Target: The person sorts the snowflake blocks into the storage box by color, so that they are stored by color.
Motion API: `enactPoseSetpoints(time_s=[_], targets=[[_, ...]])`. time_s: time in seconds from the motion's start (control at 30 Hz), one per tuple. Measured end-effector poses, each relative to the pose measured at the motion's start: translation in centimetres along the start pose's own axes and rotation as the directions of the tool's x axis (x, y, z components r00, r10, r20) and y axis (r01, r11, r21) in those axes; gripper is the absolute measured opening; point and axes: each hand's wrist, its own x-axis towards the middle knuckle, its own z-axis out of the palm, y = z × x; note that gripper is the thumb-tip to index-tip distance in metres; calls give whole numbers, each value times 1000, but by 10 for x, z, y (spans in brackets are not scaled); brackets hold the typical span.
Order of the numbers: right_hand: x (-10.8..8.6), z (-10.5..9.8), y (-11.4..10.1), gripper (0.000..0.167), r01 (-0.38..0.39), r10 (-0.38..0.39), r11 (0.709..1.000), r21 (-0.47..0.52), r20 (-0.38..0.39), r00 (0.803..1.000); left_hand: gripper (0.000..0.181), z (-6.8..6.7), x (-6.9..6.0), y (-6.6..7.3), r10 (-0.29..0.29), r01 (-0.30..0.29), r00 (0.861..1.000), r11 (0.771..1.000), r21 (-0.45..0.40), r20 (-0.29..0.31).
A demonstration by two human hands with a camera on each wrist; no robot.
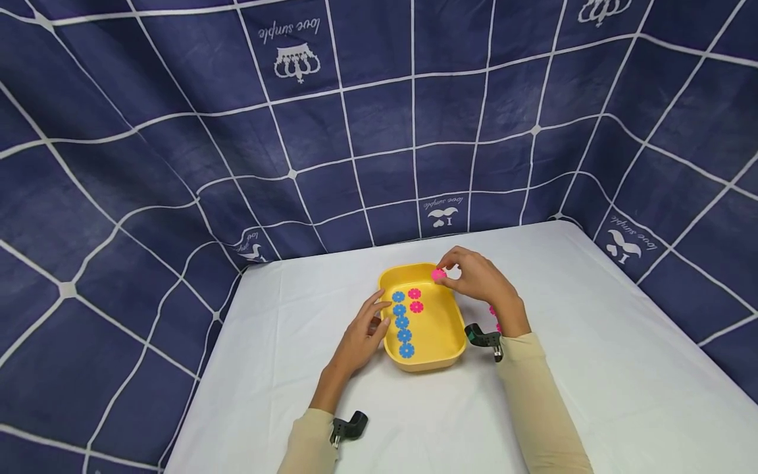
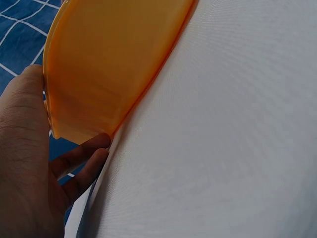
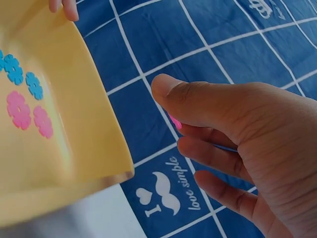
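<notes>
A yellow tray lies on the white table, with a column of several blue flower pieces along its left side and two pink flower pieces beside the upper ones. My right hand pinches another pink flower piece between thumb and finger over the tray's far right corner; in the right wrist view that piece is mostly hidden behind the thumb. My left hand rests its fingers on the tray's left edge, and in the left wrist view its fingertips touch the outer wall.
More pink pieces lie on the table right of the tray, partly hidden by my right forearm. White cloth covers the table. A blue curtain with white lines hangs behind and at both sides. Each wrist carries a small black device.
</notes>
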Motion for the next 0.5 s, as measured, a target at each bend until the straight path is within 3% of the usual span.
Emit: enactPoseSetpoints(time_s=[0.5], targets=[[8,15,-6,33,51,-51,999,4,11,999,45,-1,1,1,-4,4,1000,1000,-5,9]])
